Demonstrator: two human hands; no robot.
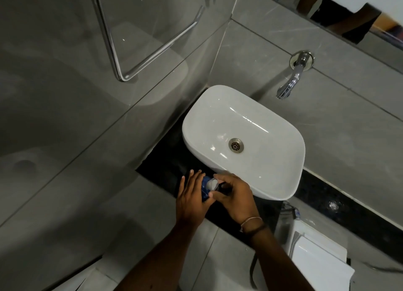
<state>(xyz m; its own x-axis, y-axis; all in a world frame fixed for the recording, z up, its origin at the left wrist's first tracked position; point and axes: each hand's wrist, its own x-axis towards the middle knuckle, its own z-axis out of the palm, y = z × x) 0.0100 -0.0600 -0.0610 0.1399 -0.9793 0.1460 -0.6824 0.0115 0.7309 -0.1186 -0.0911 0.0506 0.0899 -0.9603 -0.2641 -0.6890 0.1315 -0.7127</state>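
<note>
A blue bottle (205,187) with a white cap (212,183) stands on the black counter (165,159), just in front of the white basin (279,177). My left hand (190,198) is wrapped round the bottle's body from the left. My right hand (233,195) comes in from the right, and its fingers pinch the white cap. A thin bangle and a thread sit on the right wrist. Most of the bottle is hidden between the two hands.
A chrome wall spout (290,83) hangs over the basin's far side, and a drain (236,145) lies in its bottom. A chrome towel rail (139,57) is fixed to the grey tiled wall at left. A white toilet tank (316,253) stands lower right.
</note>
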